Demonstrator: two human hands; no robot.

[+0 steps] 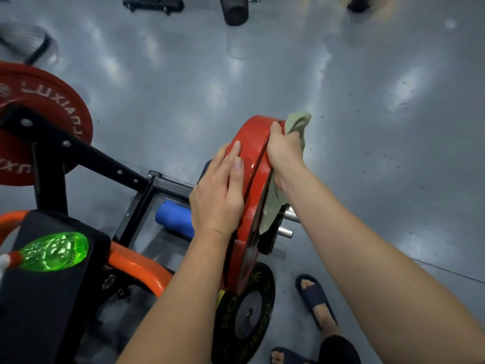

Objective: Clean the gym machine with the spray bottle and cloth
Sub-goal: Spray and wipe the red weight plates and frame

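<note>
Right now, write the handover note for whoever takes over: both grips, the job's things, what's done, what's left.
Left grip: open, fingers flat on the red plate's near face, steadying it.
Right grip: holds the cloth against the plate's far face.
Spray bottle: lying on the black pad, lower left.
Done: wiping of this plate under way; how much is clean, cannot tell.
Left: likely finish it, then the frame and pad.

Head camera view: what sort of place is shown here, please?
Most likely a gym. A red weight plate and a black plate sit on an orange-framed machine; the right hand holds a cloth against the red plate.
</note>
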